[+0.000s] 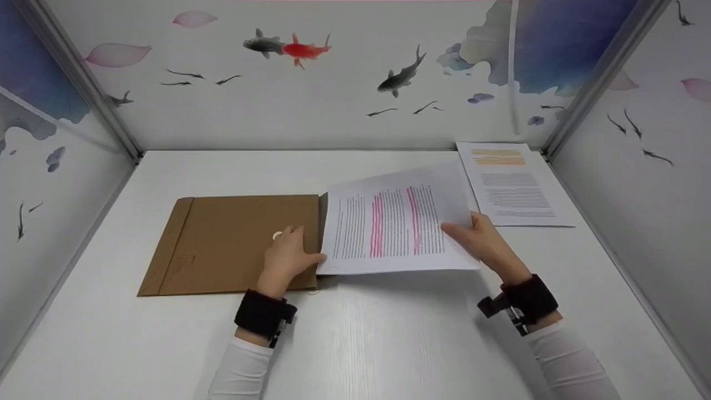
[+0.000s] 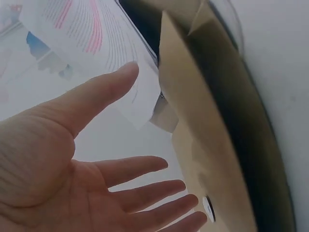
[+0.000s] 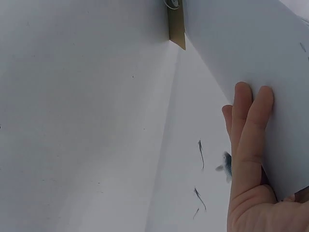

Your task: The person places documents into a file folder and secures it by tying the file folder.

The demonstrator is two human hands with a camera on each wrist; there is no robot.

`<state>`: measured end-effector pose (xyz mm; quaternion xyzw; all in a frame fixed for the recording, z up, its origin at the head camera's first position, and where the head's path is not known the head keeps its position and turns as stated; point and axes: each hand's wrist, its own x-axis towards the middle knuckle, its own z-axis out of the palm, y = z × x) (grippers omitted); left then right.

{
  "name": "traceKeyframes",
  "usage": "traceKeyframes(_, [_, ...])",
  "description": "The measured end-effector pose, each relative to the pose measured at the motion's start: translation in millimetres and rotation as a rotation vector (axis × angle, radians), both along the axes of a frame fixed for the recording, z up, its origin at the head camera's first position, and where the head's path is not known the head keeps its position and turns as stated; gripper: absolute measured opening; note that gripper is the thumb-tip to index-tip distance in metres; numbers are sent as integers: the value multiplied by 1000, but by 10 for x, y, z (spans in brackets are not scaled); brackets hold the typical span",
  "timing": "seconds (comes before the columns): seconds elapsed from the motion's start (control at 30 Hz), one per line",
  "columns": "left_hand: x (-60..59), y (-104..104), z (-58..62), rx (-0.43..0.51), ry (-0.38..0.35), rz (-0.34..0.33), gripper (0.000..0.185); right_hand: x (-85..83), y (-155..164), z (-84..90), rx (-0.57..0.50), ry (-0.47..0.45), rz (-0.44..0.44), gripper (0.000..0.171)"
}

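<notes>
Fingers of the right hand (image 1: 490, 247) pinch the printed paper (image 1: 397, 225), those of the left hand (image 1: 286, 258) spread wide at the envelope (image 1: 233, 239): best keep paper and mouth aligned.

Between the white sleeves (image 1: 240, 368), the near part of the table (image 1: 383, 339) offers a wide way in. The pink-marked paper (image 1: 395, 225), gripped by the right hand (image 1: 490, 243), blocks the middle from above, and the left hand (image 1: 288, 257) bars the right side of the brown envelope (image 1: 236, 233). A bare strip runs behind the brown envelope to the back wall (image 1: 333, 111); far right, orange-marked paper (image 1: 516, 191) narrows the way past
</notes>
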<state>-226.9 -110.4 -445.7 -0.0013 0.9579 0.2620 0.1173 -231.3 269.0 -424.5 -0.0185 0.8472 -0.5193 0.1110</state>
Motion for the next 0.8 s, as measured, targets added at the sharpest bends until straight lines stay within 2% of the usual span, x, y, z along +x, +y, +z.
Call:
traceKeyframes(0.2, [44, 80, -35, -134, 14, -10, 94, 11, -24, -58, 14, -1, -8, 54])
traceKeyframes(0.47, [88, 159, -80, -232, 82, 19, 93, 45, -52, -155, 6, -29, -20, 54])
traceKeyframes(0.63, [120, 189, -96, -299, 168, 30, 88, 55, -53, -189, -10, -28, -25, 53])
traceKeyframes(0.8, [133, 204, -96, -326, 184, 41, 74, 68, -52, -235, -56, -54, -35, 54])
